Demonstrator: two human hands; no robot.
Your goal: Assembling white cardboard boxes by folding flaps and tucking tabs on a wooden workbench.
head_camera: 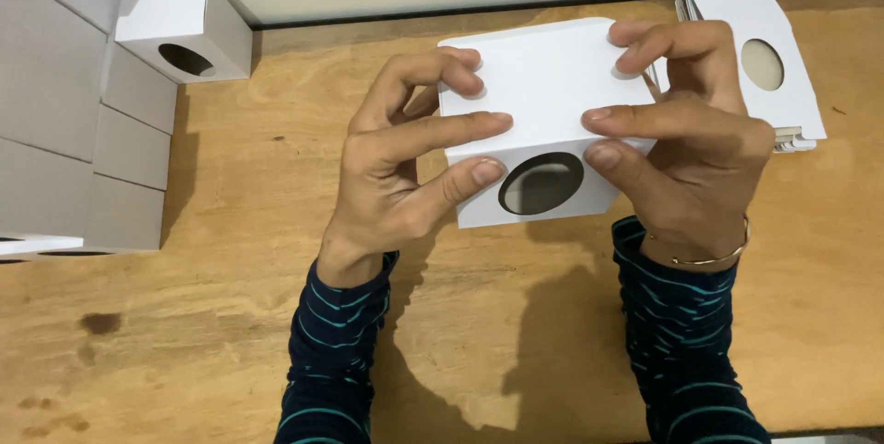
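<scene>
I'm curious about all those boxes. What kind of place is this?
Probably a box-folding workbench: both hands hold a white box, flat blanks lie at right, finished boxes are stacked at left.

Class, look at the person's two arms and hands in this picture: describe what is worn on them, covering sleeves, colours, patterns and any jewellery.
Both arms wear long, dark navy sleeves with thin teal stripes, pushed back to the wrists. The left hand is bare, without rings or watch. The right hand has a thin gold-coloured bangle at the wrist.
</scene>
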